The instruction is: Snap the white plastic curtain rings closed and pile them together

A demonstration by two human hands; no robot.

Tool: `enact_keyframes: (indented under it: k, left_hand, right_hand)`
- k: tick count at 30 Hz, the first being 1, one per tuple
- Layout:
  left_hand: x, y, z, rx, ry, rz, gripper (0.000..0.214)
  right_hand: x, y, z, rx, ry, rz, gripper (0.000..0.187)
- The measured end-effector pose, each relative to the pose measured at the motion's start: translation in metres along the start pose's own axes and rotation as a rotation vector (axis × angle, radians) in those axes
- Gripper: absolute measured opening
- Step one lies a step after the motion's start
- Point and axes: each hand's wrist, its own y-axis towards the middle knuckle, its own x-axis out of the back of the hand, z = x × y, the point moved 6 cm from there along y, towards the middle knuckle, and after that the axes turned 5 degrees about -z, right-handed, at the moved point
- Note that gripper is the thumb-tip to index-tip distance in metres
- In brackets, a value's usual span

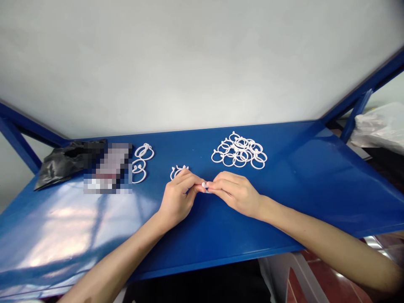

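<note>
Over the middle of the blue table, my left hand (181, 193) and my right hand (238, 193) meet fingertip to fingertip. Between them they pinch a white plastic ring (204, 185); only its small knob and a bit of the band show, the rest being hidden by my fingers. Just behind my left hand lie a couple of white rings (178, 170), partly covered by it. A pile of several white knobbed rings (240, 151) lies beyond my right hand. Farther left is a smaller group of white rings (142, 158).
On the left of the blue table (189, 235) lie a black plastic bag (59, 166) and a blurred-out rectangular object (110, 164). A pale wall (202, 63) rises along the back edge. Blue frame bars slant up at both ends, with a clear plastic bag (380, 126) at right.
</note>
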Motion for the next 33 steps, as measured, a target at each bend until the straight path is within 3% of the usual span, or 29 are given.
enact_keyframes:
  k: [4, 7, 10, 15, 20, 27, 33]
  left_hand:
    - [-0.005, 0.002, 0.005, -0.029, 0.089, 0.077, 0.012]
    - [-0.003, 0.007, 0.015, -0.003, 0.270, 0.162, 0.016]
    - [0.014, 0.012, 0.029, 0.056, 0.509, 0.193, 0.025]
    - [0.037, 0.013, 0.057, 0.203, 0.659, 0.342, 0.038]
    - [0.033, 0.008, 0.071, 0.273, 0.688, 0.465, 0.033]
    - [0.030, 0.007, 0.072, 0.231, 0.669, 0.374, 0.026]
    - [0.035, 0.011, 0.065, 0.145, 0.665, 0.206, 0.026]
  right_hand:
    - [0.001, 0.002, -0.008, 0.027, -0.119, 0.073, 0.018]
    - [0.010, 0.006, -0.034, -0.107, -0.302, 0.211, 0.020]
    - [0.035, 0.011, -0.058, -0.200, -0.420, 0.280, 0.016]
    - [0.066, 0.014, -0.076, -0.321, -0.433, 0.459, 0.020]
    - [0.074, 0.009, -0.087, -0.430, -0.451, 0.546, 0.021]
    - [0.080, 0.006, -0.097, -0.404, -0.494, 0.493, 0.020]
    - [0.085, 0.008, -0.092, -0.406, -0.588, 0.381, 0.020]
